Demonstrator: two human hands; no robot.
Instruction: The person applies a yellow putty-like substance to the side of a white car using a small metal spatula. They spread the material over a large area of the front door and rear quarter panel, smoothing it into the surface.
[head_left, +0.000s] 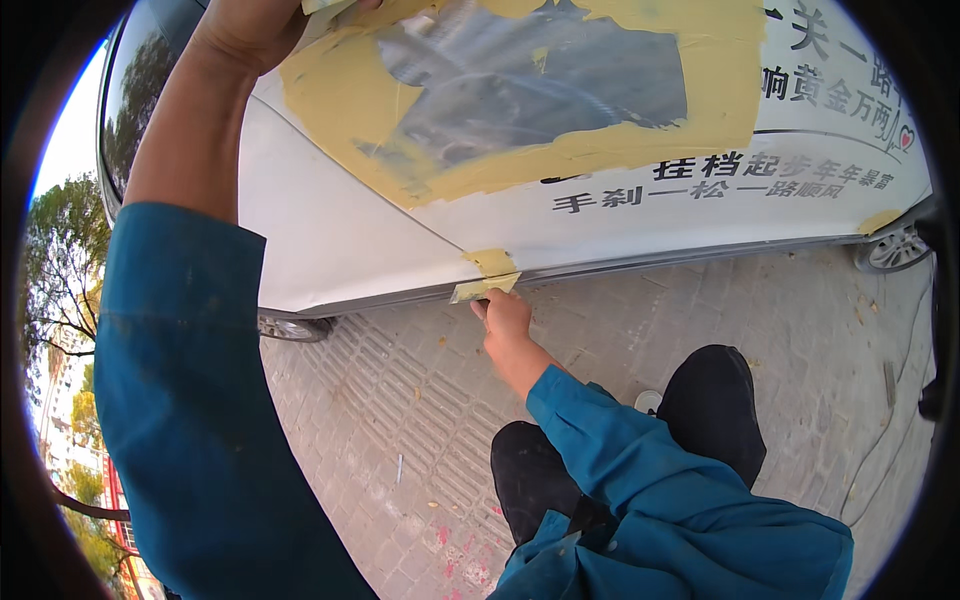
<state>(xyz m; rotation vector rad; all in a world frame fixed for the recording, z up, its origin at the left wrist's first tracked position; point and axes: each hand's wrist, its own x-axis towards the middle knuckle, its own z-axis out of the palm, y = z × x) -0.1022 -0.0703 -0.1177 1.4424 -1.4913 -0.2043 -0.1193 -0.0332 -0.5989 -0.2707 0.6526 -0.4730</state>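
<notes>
My right hand (508,322) is closed on a flat putty spreader (470,291) smeared with yellow filler. Its blade lies at the lower edge of a white car door, against a yellow putty patch (490,262) beside the door seam. At the upper left, my left hand (250,28) reaches up and is partly cut off by the frame's top. Its fingers close on a flat, pale, putty-smeared piece (325,6), of which only an edge shows. A large area of yellow putty (735,95) surrounds a grey sanded area (560,90) on the car's side.
Dark printed characters and a dark sill trim (700,255) run along the white car (320,215). Wheels show at left and right (893,250). Behind my right forearm, a small round white container (648,402) stands on the paving near my knees. A cable (893,440) lies at right.
</notes>
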